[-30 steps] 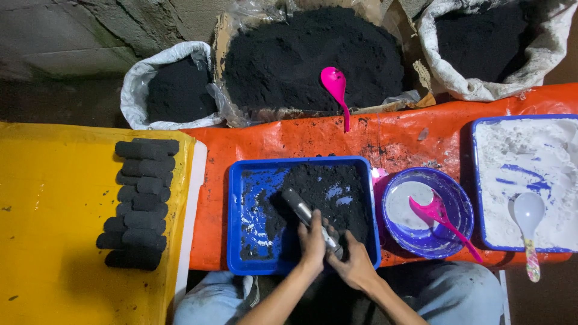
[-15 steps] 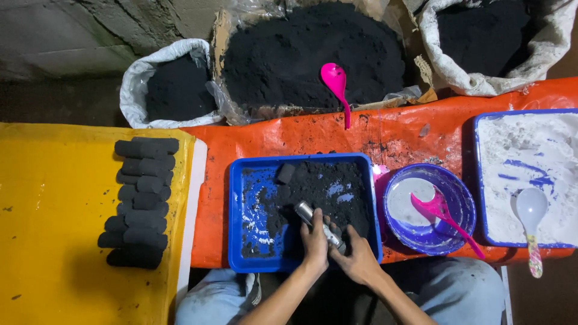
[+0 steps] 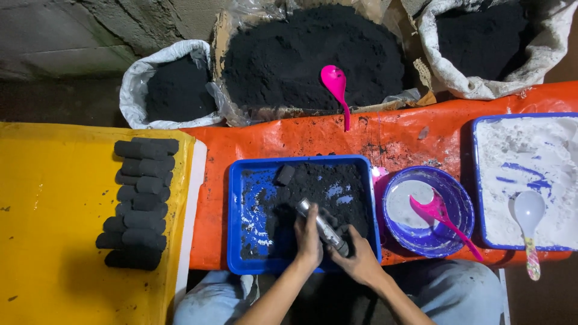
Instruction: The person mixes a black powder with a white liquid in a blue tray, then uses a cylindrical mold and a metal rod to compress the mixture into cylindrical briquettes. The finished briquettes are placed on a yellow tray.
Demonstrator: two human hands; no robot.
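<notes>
Both hands, left hand (image 3: 309, 238) and right hand (image 3: 356, 259), have fingers wrapped around a slim metal tube mould (image 3: 322, 227), pressing it into black powder in the blue rectangular plastic tray (image 3: 241, 222); a freshly formed black cylinder (image 3: 285, 174) lies nearby.

We have a single view, from the camera worn on the head, looking almost straight down from above. It faces the floor, where a flat orange plastic tarp (image 3: 385, 138) and a yellow plastic sheet (image 3: 54, 204) fill most of the frame. Our hands enter at the bottom edge, close below the lens; three open sacks of black powder (image 3: 180, 90) line the far top edge.
</notes>
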